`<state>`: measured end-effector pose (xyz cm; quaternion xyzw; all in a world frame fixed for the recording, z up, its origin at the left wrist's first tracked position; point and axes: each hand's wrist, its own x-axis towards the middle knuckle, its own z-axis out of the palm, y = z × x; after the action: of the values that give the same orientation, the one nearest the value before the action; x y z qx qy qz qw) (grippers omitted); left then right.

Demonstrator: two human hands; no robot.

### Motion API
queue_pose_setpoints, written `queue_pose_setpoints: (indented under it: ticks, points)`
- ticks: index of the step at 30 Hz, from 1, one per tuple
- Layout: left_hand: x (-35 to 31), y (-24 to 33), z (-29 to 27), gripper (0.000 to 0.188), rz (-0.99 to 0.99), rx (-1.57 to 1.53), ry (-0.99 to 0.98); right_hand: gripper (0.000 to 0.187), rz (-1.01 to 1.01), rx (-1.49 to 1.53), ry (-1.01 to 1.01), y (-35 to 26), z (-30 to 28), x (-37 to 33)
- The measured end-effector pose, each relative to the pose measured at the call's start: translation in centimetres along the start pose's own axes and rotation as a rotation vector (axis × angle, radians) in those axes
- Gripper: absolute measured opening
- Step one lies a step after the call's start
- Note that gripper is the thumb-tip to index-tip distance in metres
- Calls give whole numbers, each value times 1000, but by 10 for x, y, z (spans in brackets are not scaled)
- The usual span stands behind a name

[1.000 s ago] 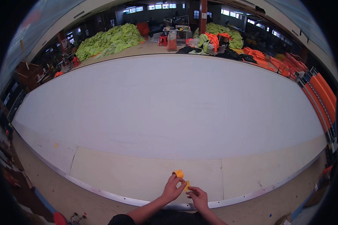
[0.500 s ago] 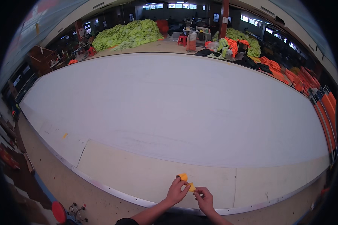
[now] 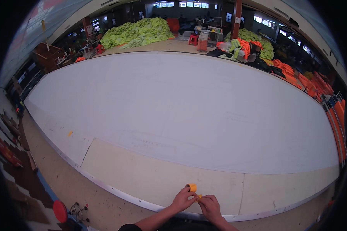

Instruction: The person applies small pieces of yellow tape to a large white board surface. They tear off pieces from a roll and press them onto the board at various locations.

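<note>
My left hand (image 3: 182,200) is closed round a small roll of yellow tape (image 3: 193,187) at the near edge of a very large table (image 3: 138,171). Between the two hands a short strip of yellow tape (image 3: 199,197) shows, bunched up and partly covered by fingers. My right hand (image 3: 211,206) pinches this strip, its fingertips almost touching those of the left. Beyond both hands, a wide white sheet (image 3: 181,104) lies flat over most of the tabletop.
A metal edge strip (image 3: 123,195) runs along the table's near side. Piles of lime-green fabric (image 3: 138,32) and orange fabric (image 3: 283,67) lie beyond the table. Poles with orange material (image 3: 335,123) stand at the right end. A round red seat (image 3: 60,211) is at lower left.
My right hand has come closer to the left, and less of the yellow strip shows between them. The roll sits slightly lower and further right in the picture. The whole view has shifted a little.
</note>
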<state>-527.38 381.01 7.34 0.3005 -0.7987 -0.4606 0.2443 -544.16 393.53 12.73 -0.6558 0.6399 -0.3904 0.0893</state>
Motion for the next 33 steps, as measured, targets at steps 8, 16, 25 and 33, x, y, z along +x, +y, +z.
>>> queue_pose_setpoints:
  ticks: [8, 16, 25, 33]
  points:
    - [-2, 22, 42, 21, 33, -13, -21, 23, 9, 24, 25, 23, -34, -34]
    - [12, 82, 133, 22, 122, -54, -140, 20, 56, 3, 104, 59, -114, -112]
    - [-6, 140, 266, 16, 127, 15, -242, 25, 159, 0, 119, 96, -208, -222]
    - [-12, 160, 292, 17, 165, 69, -227, 27, 78, -12, 92, 124, -233, -249]
